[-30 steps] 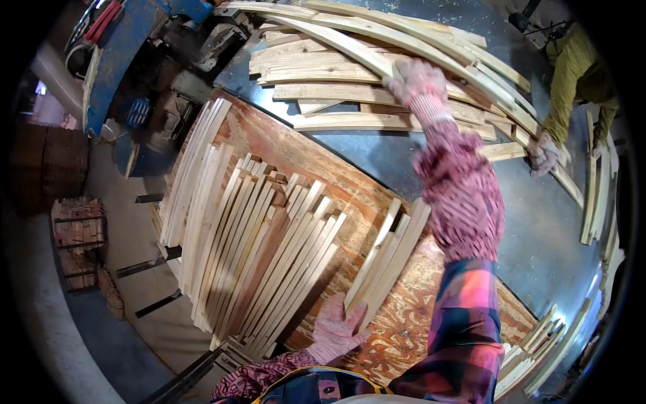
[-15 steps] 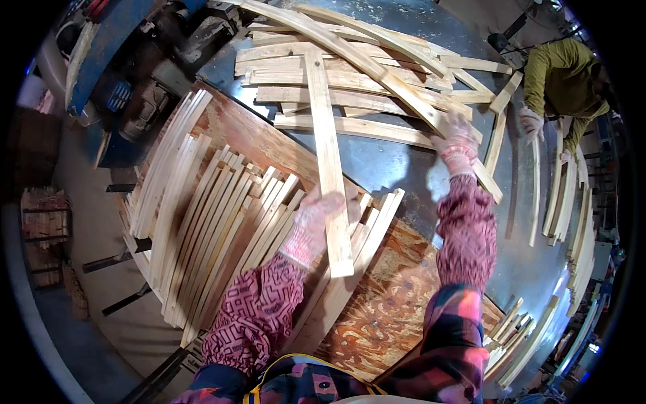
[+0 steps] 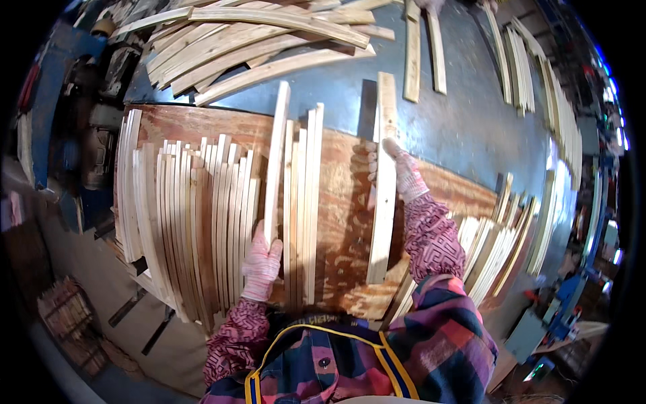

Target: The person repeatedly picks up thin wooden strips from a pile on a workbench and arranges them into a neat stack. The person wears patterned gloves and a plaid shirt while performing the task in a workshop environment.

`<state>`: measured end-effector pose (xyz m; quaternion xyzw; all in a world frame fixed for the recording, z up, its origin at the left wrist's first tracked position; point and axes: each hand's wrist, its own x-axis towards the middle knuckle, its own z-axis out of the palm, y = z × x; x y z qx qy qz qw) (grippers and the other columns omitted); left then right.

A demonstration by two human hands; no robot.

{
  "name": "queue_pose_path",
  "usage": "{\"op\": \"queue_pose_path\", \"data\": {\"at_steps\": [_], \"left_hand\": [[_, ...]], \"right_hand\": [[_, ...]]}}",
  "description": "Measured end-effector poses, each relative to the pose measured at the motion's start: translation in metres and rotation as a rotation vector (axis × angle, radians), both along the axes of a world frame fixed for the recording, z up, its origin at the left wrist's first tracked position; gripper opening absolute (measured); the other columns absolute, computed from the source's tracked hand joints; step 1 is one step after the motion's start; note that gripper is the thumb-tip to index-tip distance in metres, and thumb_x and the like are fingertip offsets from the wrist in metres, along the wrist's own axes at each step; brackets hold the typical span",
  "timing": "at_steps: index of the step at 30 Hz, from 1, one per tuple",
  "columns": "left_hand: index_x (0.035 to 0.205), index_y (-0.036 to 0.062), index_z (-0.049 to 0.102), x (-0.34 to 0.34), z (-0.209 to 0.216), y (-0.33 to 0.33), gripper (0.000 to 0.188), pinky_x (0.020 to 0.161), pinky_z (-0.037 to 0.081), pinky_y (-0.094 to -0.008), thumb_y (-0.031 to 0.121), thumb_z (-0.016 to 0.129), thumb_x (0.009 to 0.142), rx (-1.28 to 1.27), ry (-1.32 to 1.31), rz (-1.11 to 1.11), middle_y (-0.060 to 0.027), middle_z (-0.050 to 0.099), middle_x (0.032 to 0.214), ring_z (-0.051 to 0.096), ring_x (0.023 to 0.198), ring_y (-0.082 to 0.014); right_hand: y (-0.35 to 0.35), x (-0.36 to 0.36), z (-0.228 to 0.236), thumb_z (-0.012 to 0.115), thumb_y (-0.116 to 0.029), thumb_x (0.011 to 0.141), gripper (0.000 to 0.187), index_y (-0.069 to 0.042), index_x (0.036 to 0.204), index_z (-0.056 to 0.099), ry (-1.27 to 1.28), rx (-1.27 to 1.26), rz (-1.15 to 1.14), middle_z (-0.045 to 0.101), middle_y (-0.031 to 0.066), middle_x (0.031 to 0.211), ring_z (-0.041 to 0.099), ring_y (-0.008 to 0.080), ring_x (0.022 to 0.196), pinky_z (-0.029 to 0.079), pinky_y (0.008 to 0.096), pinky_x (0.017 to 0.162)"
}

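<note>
My left hand (image 3: 261,266), in a pinkish knit glove, grips the lower end of a narrow wooden strip (image 3: 276,155). The strip stands on edge just right of a row of wooden strips (image 3: 215,222). My right hand (image 3: 407,174), gloved the same way, is closed around a wider wooden board (image 3: 382,229), thumb on its face and fingers behind its left edge. That board is held over a reddish plywood surface (image 3: 346,215). Between the two held pieces lies a small group of strips (image 3: 306,202), parallel to them.
A loose heap of boards (image 3: 262,47) lies on the blue-grey metal table (image 3: 464,128) at the far left. Another person's hand (image 3: 431,5) shows at the top edge by a strip. More strips (image 3: 491,256) lie at the right; dark machinery (image 3: 101,141) stands at the left.
The view has turned rightward. The right hand has brought a board from the heap nearer, over the plywood. My left hand has lowered its piece beside the row and turned it on edge.
</note>
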<state>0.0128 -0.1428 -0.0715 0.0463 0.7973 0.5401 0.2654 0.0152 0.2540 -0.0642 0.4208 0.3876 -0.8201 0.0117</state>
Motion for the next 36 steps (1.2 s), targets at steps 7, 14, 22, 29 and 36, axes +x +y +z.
{"op": "queue_pose_path", "data": {"at_steps": [7, 14, 22, 29, 36], "left_hand": [[0.154, 0.0107, 0.029, 0.072, -0.026, -0.040, 0.075, 0.100, 0.047, -0.0410, 0.043, 0.059, 0.093, -0.387, -0.074, -0.148, -0.0200, 0.055, 0.137, 0.057, 0.121, -0.0360], [0.144, 0.0076, 0.044, 0.062, -0.008, -0.033, 0.075, 0.092, 0.047, -0.0446, 0.055, 0.059, 0.088, -0.675, 0.309, -0.280, -0.0176, 0.058, 0.120, 0.055, 0.108, -0.0361], [0.136, 0.0024, 0.053, 0.063, -0.014, -0.030, 0.075, 0.081, 0.047, -0.0467, 0.059, 0.057, 0.087, -0.623, 0.411, -0.342, -0.0166, 0.058, 0.109, 0.056, 0.098, -0.0354], [0.138, -0.0007, 0.051, 0.067, -0.018, -0.035, 0.072, 0.082, 0.047, -0.0489, 0.052, 0.060, 0.090, -0.619, 0.563, -0.310, -0.0182, 0.056, 0.106, 0.055, 0.096, -0.0375], [0.137, 0.0027, 0.054, 0.030, 0.008, 0.008, 0.073, 0.076, 0.055, -0.0367, 0.047, 0.071, 0.082, -0.388, 0.790, -0.127, -0.0146, 0.060, 0.115, 0.059, 0.100, -0.0266]], "right_hand": [[-0.099, 0.012, 0.031, 0.057, -0.054, 0.095, 0.065, 0.004, 0.125, 0.057, -0.478, 1.004, 0.856, 0.068, 0.0282, 0.108, 0.067, 0.0394, 0.103, 0.056, 0.0478, 0.079], [-0.109, -0.053, 0.034, 0.050, -0.054, 0.096, 0.076, -0.001, 0.148, 0.036, -0.366, 0.985, 1.105, 0.054, 0.0233, 0.138, 0.053, 0.0340, 0.127, 0.043, 0.0343, 0.107], [0.107, -0.163, -0.005, 0.066, -0.035, 0.086, 0.059, -0.013, 0.139, 0.051, -0.710, 1.994, 0.626, 0.063, 0.0113, 0.128, 0.062, 0.0286, 0.114, 0.052, 0.0385, 0.094], [0.118, -0.135, 0.051, 0.077, -0.032, 0.087, 0.035, 0.000, 0.099, 0.068, -0.131, 0.807, 0.451, 0.067, 0.0069, 0.082, 0.065, 0.0179, 0.071, 0.055, 0.0326, 0.064], [0.033, -0.067, 0.099, 0.074, -0.028, 0.090, 0.038, 0.003, 0.109, 0.062, -0.011, 0.907, 0.626, 0.065, 0.0082, 0.089, 0.063, 0.0146, 0.079, 0.053, 0.0309, 0.072]]}}
